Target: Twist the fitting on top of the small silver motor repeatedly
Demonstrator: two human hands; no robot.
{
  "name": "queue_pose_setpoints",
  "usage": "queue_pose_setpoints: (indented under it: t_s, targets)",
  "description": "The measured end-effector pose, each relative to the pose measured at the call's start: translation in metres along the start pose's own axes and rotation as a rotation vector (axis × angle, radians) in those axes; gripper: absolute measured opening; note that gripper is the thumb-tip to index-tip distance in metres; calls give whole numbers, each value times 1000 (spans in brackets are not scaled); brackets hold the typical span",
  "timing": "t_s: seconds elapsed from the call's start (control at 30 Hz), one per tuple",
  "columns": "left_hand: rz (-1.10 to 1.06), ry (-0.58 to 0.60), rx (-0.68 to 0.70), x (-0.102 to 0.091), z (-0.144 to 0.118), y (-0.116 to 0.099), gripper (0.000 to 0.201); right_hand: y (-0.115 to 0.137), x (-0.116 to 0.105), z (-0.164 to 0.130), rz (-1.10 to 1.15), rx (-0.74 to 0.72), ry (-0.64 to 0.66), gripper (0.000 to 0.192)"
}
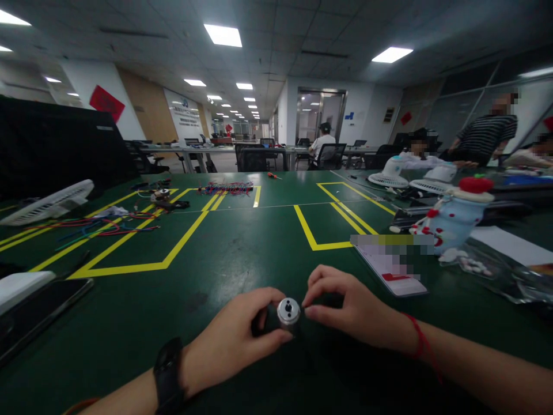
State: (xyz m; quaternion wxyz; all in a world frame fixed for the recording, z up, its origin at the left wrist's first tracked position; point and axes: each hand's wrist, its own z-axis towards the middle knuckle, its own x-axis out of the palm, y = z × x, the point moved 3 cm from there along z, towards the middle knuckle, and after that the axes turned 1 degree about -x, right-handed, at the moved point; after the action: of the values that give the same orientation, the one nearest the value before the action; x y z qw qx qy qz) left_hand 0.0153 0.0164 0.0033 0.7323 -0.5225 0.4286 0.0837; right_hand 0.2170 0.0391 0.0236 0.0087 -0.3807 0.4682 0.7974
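Note:
A small silver cylindrical motor stands in front of me, its round top face showing a dark centre and small holes. My left hand, with a black watch on the wrist, grips the motor between thumb and fingers from the left. Just right of the motor is my right hand, a red string round its wrist. Its thumb and index fingertip come close together beside the motor's top edge. Whatever they pinch, if anything, is too small to make out.
Yellow tape lines mark the green table. A phone and a blue tumbler stand right. Wires, a white fan and a dark phone lie left. Several people sit or stand beyond.

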Motion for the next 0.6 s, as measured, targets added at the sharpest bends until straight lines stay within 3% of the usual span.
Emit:
queue_pose_setpoints:
  t_s: [0.1,0.23,0.37,0.47,0.6]
  targets:
    - [2,3,0,0,0,0,21,-8,6,-9,-105,6,119,9]
    - [2,9,-7,-1,0,-1,21,-9,7,-11,-110,11,134,13]
    - [2,14,-17,-2,1,-2,23,-18,-8,-3,94,94,-16,19]
    - [4,13,-26,-2,1,-2,25,-30,-20,2,119,150,-150,21]
    - [4,16,-25,-3,0,-3,25,-41,-23,4,84,268,-164,22]
